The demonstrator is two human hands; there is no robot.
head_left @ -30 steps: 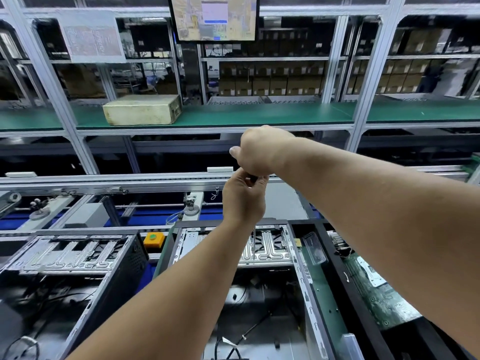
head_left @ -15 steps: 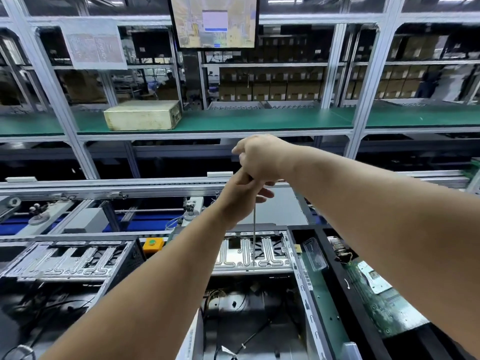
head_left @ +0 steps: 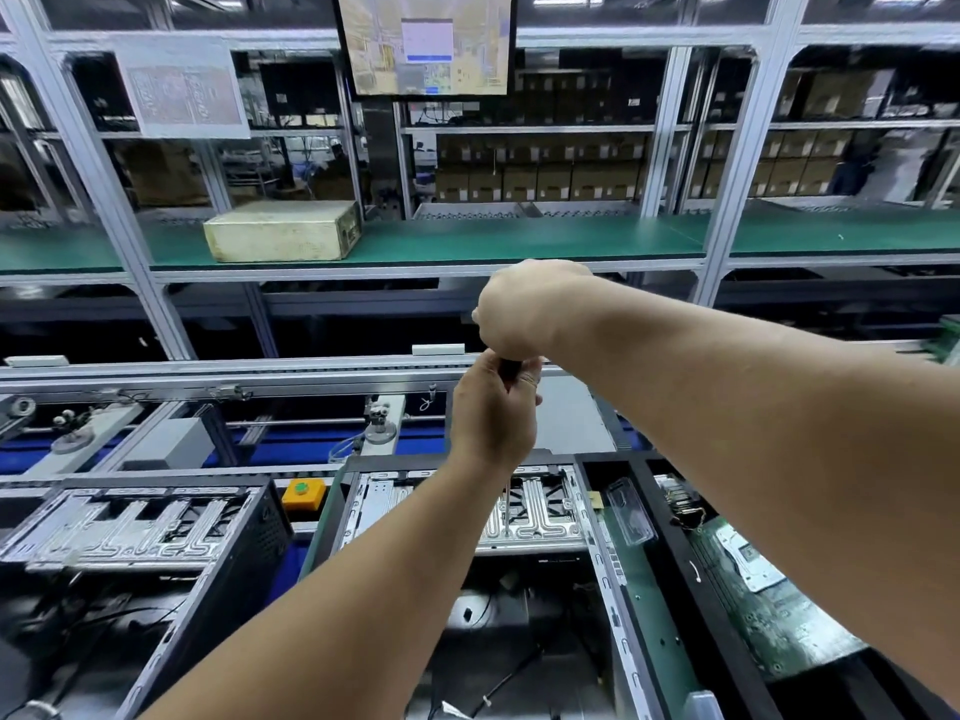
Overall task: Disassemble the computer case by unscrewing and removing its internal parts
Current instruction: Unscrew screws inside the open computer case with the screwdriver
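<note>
Head cam shows both hands stacked on a screwdriver (head_left: 507, 511) standing upright over the open case (head_left: 602, 553) in the middle of the belt line. Right hand (head_left: 524, 309) is clenched around the top of the handle, left hand (head_left: 491, 413) wraps the dark grip just under it. Its shaft runs down to the silver drive cage (head_left: 540, 511) at the case's far end; tip contact is too small to make out. My take: keep the shaft dead vertical, press down with the top hand and turn with the lower one so the bit doesn't cam out. Nothing readable anywhere; the monitor (head_left: 426, 41) and the posted sheet (head_left: 182, 85) are too blurry.
</note>
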